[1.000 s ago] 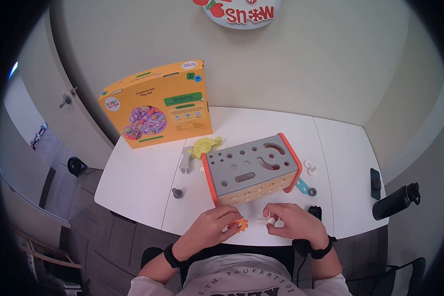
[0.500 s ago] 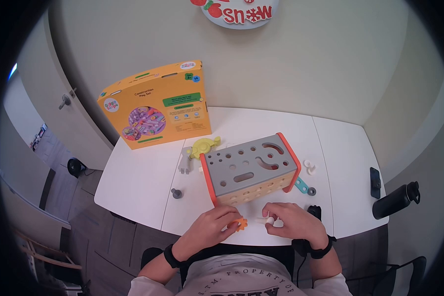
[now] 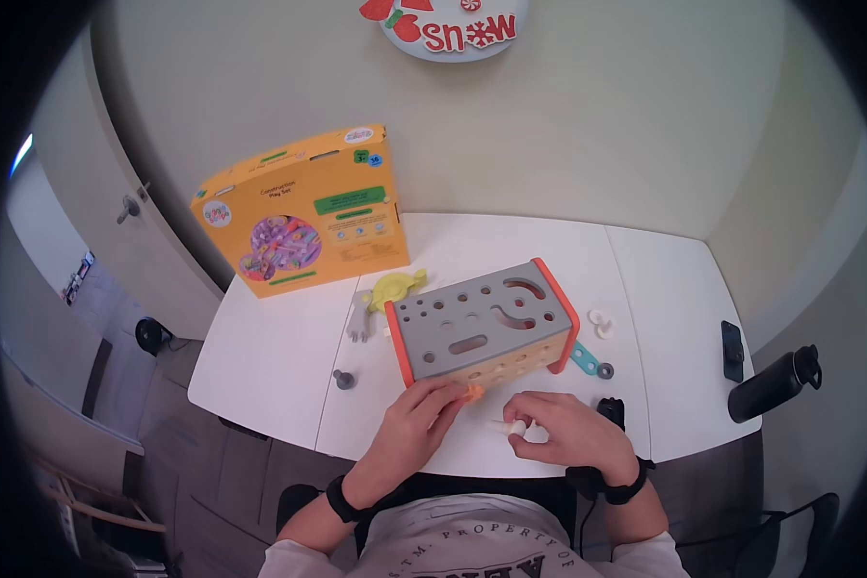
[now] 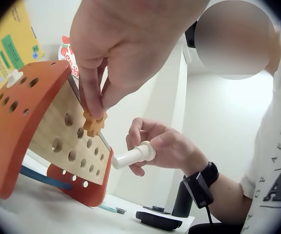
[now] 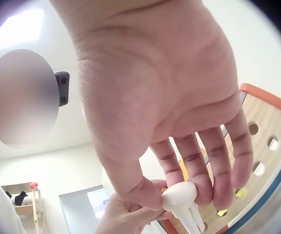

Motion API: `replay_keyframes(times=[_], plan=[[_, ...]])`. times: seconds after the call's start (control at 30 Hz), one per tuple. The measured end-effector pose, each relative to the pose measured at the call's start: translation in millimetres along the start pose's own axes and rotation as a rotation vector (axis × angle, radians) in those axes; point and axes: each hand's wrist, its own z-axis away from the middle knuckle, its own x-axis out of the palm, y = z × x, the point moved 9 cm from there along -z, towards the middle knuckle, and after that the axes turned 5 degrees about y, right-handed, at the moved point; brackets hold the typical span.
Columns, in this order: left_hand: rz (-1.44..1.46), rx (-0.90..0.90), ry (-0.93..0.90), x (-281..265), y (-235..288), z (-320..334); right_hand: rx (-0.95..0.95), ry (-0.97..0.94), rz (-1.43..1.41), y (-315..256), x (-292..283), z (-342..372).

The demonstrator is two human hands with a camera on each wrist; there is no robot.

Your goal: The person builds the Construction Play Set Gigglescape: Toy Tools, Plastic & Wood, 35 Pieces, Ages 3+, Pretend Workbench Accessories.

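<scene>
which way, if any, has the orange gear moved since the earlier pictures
Yes: judged against the toy bench in the head view, the orange gear has moved up the picture, closer to that bench.

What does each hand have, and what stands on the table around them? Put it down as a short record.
Left hand: pinches an orange toothed gear
Right hand: pinches a white, round-headed, plastic-looking peg
Beyond hands: rectangular box with grey pierced top, red-orange ends, wood-look front
Behind it, left: upright yellow cardboard box
Far right: black cylindrical bottle
</scene>
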Motion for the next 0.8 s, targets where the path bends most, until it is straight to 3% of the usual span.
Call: replay_keyframes(times=[0.3,0.4,0.5,0.8], plan=[[-0.124,0.016,0.049,13,11,-19,-0.069,0.154,-0.074,-8,-12,0],[-0.307,0.15,0.041,16,17,-17,-0.059,0.172,-0.072,-6,-16,-1],[-0.362,0.116,0.047,18,15,-16,-0.054,0.182,-0.067,-3,-15,-2],[-0.435,0.238,0.032,25,13,-13,-0.081,0.261,-0.094,7,-5,-8]])
